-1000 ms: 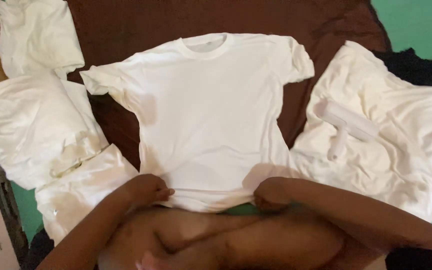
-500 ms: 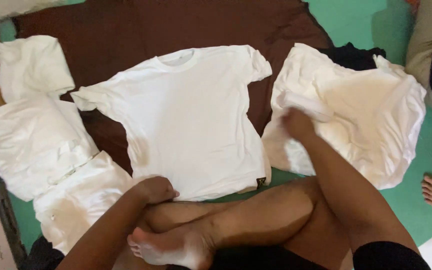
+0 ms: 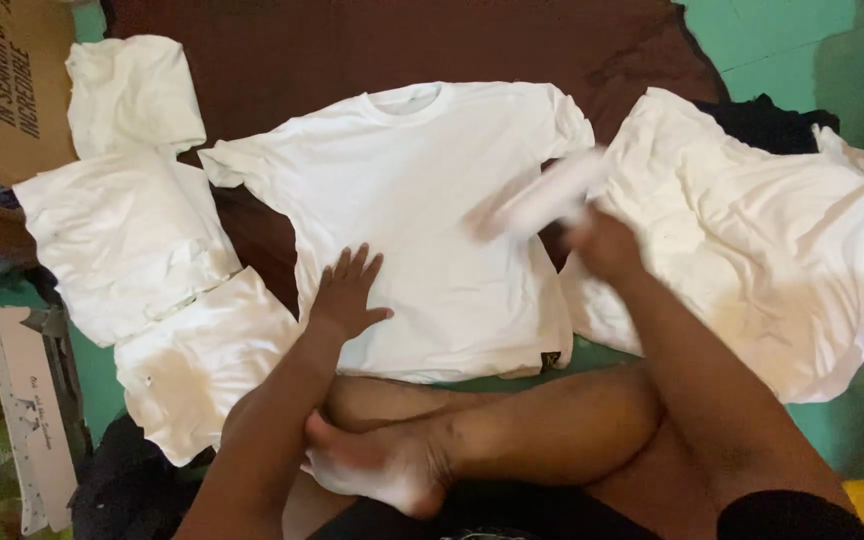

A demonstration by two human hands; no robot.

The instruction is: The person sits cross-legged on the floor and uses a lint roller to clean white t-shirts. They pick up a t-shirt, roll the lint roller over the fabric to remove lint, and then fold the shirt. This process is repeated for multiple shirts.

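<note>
- A white T-shirt (image 3: 422,210) lies spread face up on a dark brown blanket (image 3: 372,45), neck away from the seated person, whose crossed legs (image 3: 512,440) meet its hem.
- The left hand (image 3: 344,295) rests flat on the shirt's lower left part, fingers spread wide, holding nothing.
- The right hand (image 3: 602,243) is closed around a pale, long object (image 3: 544,197), blurred by motion, at the shirt's right edge below the sleeve; what the object is cannot be told.
- Risk, as a judgement: the moving object could catch the shirt's right side and drag it into creases, since only the left hand pins the cloth.
- Risk: the shirt's right edge touches the loose heap of white cloth (image 3: 772,240) just beside it; a sweep of the right hand could pull the two together.
- Risk: the bare foot (image 3: 382,465) lies near the hem and could ruck it if the legs shift.
- Left of the shirt sit three folded white shirts (image 3: 132,240), the nearest close to its left sleeve, leaving little spare room that side.
- Farther left of the shirt are a cardboard box (image 3: 7,90) and a flat white package (image 3: 27,420).
- Dark clothing (image 3: 762,120) shows behind the heap, well right of the shirt, on the green floor (image 3: 782,45).
</note>
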